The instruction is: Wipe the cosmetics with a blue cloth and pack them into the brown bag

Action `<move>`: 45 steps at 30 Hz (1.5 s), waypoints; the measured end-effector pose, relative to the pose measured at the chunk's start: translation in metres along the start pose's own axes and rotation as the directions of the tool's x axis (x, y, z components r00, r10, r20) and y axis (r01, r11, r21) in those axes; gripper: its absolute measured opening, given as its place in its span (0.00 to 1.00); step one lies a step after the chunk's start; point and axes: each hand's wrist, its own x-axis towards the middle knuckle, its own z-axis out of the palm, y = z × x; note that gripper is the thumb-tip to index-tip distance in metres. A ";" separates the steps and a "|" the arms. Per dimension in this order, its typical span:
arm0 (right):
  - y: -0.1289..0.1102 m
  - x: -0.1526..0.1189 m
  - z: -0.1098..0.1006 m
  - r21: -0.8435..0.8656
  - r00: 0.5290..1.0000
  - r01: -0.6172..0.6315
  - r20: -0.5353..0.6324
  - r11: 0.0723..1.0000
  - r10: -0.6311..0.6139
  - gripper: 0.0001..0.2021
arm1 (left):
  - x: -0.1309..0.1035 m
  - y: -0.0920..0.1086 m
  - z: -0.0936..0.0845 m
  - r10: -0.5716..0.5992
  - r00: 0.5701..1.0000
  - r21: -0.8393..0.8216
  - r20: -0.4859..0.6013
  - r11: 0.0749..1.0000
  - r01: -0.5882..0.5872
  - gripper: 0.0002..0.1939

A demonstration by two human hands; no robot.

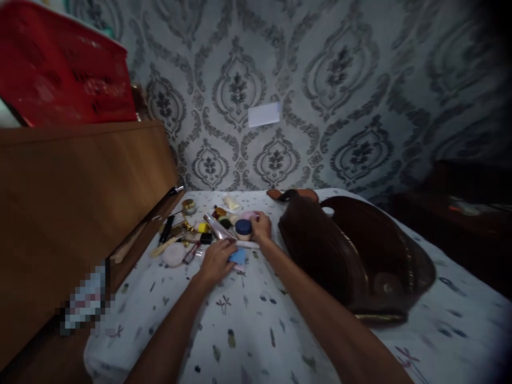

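Note:
Several cosmetics lie in a cluster on the white printed cloth (244, 330). My left hand (217, 261) is at the front of the cluster, its fingers bent over a light blue item (237, 257); whether it grips this is unclear. Just behind those fingers lies a silvery pink tube (218, 226). My right hand (261, 226) has its fingers closed at a pink item (250, 215), beside a jar with a dark blue lid (243, 228). A round pale puff (174, 254), a yellow-capped item (202, 228) and a gold-rimmed jar (188, 206) are to the left.
A large dark brown bag (360, 256) stands right of my right forearm, its brown strap (276, 195) behind it. The wooden cabinet (80, 181) at left carries a red basket (68, 69). Patterned wallpaper and a white card (264, 114) are at the back.

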 end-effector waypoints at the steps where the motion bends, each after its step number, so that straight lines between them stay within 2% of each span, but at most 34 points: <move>1: 0.001 0.001 0.001 0.002 1.000 0.007 0.001 1.000 -0.007 0.19 | 0.000 0.000 0.000 -0.004 1.000 0.001 -0.001 1.000 0.004 0.13; 6: 0.004 0.003 0.003 -0.014 0.999 0.040 0.015 0.999 -0.040 0.16 | -0.001 -0.003 0.001 -0.010 1.000 -0.007 -0.003 1.000 0.010 0.12; 9: 0.002 0.003 -0.001 -0.066 0.998 0.053 0.025 0.996 -0.051 0.17 | -0.001 -0.003 0.001 0.000 1.000 -0.018 0.001 1.000 0.000 0.13; 13: -0.014 0.002 -0.008 -0.170 0.994 0.110 0.039 0.979 -0.104 0.20 | -0.001 -0.002 0.001 -0.004 1.000 -0.018 0.003 1.000 0.004 0.13; 16: -0.036 0.004 -0.006 -0.221 0.971 0.236 0.095 0.946 -0.220 0.17 | -0.001 -0.002 0.002 -0.008 1.000 -0.012 0.008 1.000 0.009 0.12; 19: -0.060 0.007 0.009 -0.228 0.921 0.378 0.193 0.897 -0.339 0.14 | 0.000 -0.003 0.003 -0.010 1.000 -0.001 0.018 1.000 0.010 0.11; 22: -0.078 0.011 0.034 -0.212 0.870 0.464 0.294 0.860 -0.397 0.12 | 0.001 -0.003 0.002 -0.013 0.999 0.012 0.030 1.000 0.013 0.11; 26: -0.088 0.018 0.068 -0.229 0.850 0.454 0.401 0.861 -0.342 0.12 | 0.001 -0.003 0.000 -0.021 0.999 0.017 0.043 1.000 0.020 0.13; 30: -0.089 0.028 0.084 -0.265 0.845 0.412 0.469 0.872 -0.257 0.14 | 0.001 -0.005 -0.001 0.002 0.998 0.014 0.062 1.000 -0.002 0.13; 34: -0.088 0.030 0.081 -0.254 0.842 0.415 0.471 0.874 -0.263 0.13 | 0.001 -0.007 0.000 0.023 0.999 0.009 0.048 1.000 -0.024 0.14; 37: -0.088 0.021 0.072 -0.211 0.831 0.463 0.440 0.861 -0.340 0.18 | 0.001 -0.006 -0.001 0.020 0.999 0.023 0.043 1.000 -0.021 0.14; 45: -0.090 -0.010 0.044 -0.049 0.740 0.619 0.368 0.784 -0.562 0.21 | 0.000 -0.004 -0.001 -0.010 1.000 0.015 -0.023 1.000 0.011 0.12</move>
